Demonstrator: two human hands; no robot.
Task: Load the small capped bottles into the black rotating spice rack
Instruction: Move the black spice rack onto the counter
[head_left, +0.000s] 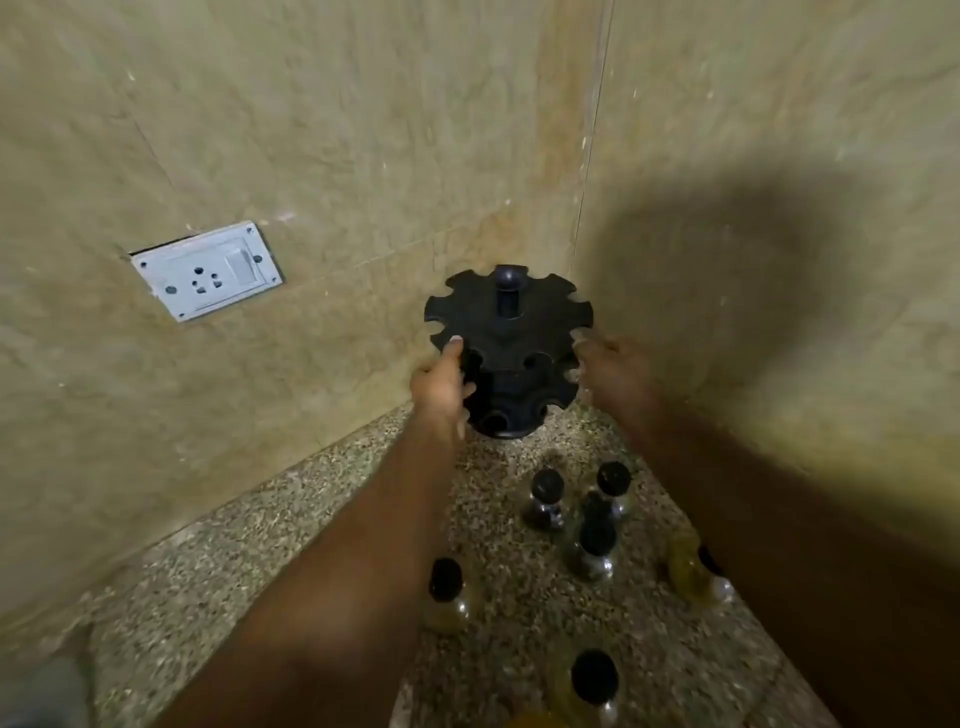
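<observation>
The left hand (440, 387), just left of the frame's centre, grips the left edge of the black rotating spice rack (508, 353): its thumb lies up along the rim of the top disc and its fingers curl into the notches below, so the hand is closed on the rack. Its bare forearm runs down and left to the bottom edge of the frame. The right hand (610, 369) is at the rack's right edge, fingers pointing toward the notched rim and touching or almost touching it; motion blur hides how far it is open and whether it truly has hold, so I cannot tell. Its forearm sweeps down to the lower right corner, also blurred. The rack stands upright in the corner where two beige tiled walls (322, 130) meet, on a speckled granite counter (260, 561). It has a scalloped top disc, a central post ending in a round knob, and lower tiers with round sockets; every slot that shows is empty. The small capped bottles (597, 540) stand loose on the counter below the rack, between and beneath the forearms, in the lower centre of the frame: glass bodies with black caps, one at the right holding something yellowish. A white switch-and-socket plate (207, 270) is set in the left wall, at middle left.
</observation>
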